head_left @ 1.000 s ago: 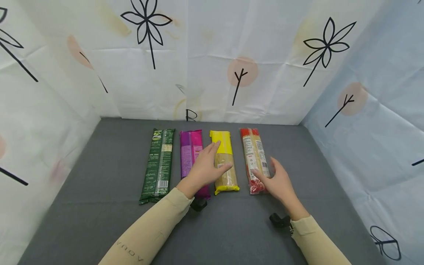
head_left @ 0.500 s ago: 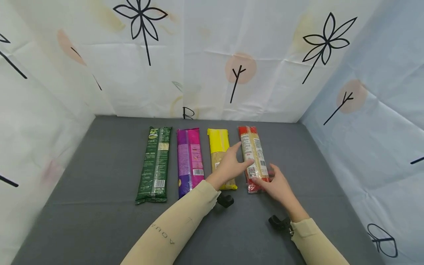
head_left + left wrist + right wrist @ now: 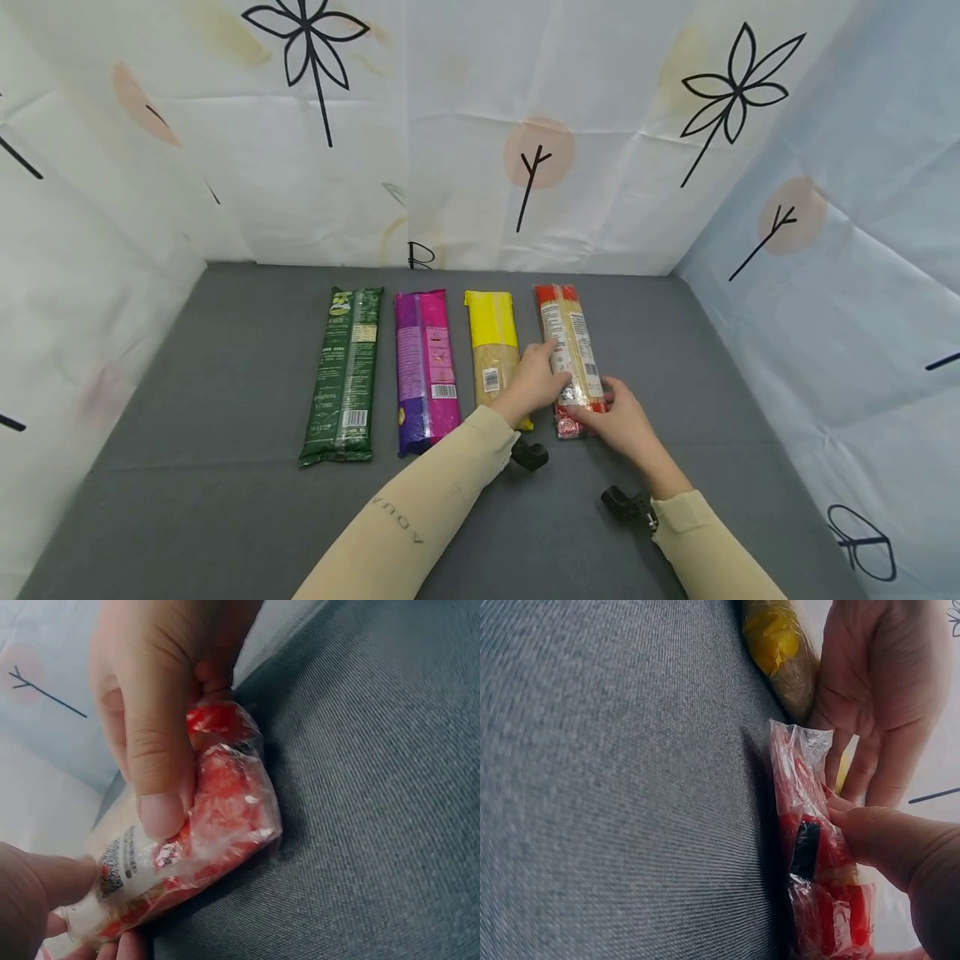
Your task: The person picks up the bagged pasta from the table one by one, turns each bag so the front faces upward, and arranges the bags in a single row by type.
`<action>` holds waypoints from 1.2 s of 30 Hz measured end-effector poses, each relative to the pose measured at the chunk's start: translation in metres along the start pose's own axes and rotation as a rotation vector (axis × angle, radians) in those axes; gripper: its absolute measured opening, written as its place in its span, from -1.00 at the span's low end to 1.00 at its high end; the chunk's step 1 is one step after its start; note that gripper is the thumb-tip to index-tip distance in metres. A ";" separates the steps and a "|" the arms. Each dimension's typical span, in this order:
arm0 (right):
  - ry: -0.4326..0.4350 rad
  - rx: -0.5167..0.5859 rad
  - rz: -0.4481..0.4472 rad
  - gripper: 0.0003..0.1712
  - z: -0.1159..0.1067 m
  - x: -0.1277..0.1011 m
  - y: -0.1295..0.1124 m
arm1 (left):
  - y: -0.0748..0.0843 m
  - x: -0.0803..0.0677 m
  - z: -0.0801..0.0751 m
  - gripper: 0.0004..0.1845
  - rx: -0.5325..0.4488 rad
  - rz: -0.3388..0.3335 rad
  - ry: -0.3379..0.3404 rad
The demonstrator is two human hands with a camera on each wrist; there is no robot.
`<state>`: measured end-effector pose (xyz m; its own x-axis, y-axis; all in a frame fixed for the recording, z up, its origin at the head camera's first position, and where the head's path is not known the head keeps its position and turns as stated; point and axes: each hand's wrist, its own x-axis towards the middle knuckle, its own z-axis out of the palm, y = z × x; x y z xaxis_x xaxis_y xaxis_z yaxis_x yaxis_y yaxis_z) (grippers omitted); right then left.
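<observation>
Four long noodle packs lie side by side on the grey cloth: green (image 3: 343,373), purple (image 3: 423,367), yellow (image 3: 491,337) and red (image 3: 570,329). My left hand (image 3: 546,382) reaches across the yellow pack's near end and grips the red pack's left edge near its middle. In the left wrist view, thumb and fingers of the left hand (image 3: 34,896) lie on either side of the red pack (image 3: 225,814). My right hand (image 3: 600,408) pinches the pack's near end, thumb on top. The right wrist view shows that thumb (image 3: 889,836) on the red pack (image 3: 802,780).
White sheets printed with black flowers wall the grey surface (image 3: 225,500) at the back and on both sides. Bare grey cloth lies in front of the packs and to the right of the red one. The yellow pack's end (image 3: 776,641) sits just left of the red pack.
My left hand has moved right, from the yellow pack onto the red pack, and taken hold of it. My right hand has closed on the red pack's near end.
</observation>
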<state>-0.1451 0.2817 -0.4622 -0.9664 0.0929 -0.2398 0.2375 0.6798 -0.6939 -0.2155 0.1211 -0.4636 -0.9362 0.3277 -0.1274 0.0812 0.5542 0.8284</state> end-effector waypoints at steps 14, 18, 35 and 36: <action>0.004 -0.054 0.037 -0.05 -0.002 0.005 -0.004 | 0.001 0.000 -0.002 -0.27 0.039 -0.048 -0.038; -0.011 -0.003 0.038 -0.12 -0.001 0.005 -0.006 | 0.000 0.000 -0.001 -0.29 0.032 -0.063 -0.045; 0.093 0.086 -0.092 -0.39 0.008 0.000 -0.019 | -0.003 -0.006 -0.001 -0.28 -0.100 0.019 -0.004; 0.103 0.088 -0.097 -0.40 0.009 0.000 -0.019 | -0.002 -0.007 -0.002 -0.28 -0.103 0.014 -0.009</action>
<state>-0.1489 0.2622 -0.4551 -0.9890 0.1075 -0.1011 0.1463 0.6229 -0.7685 -0.2099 0.1163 -0.4637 -0.9321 0.3418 -0.1201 0.0581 0.4684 0.8816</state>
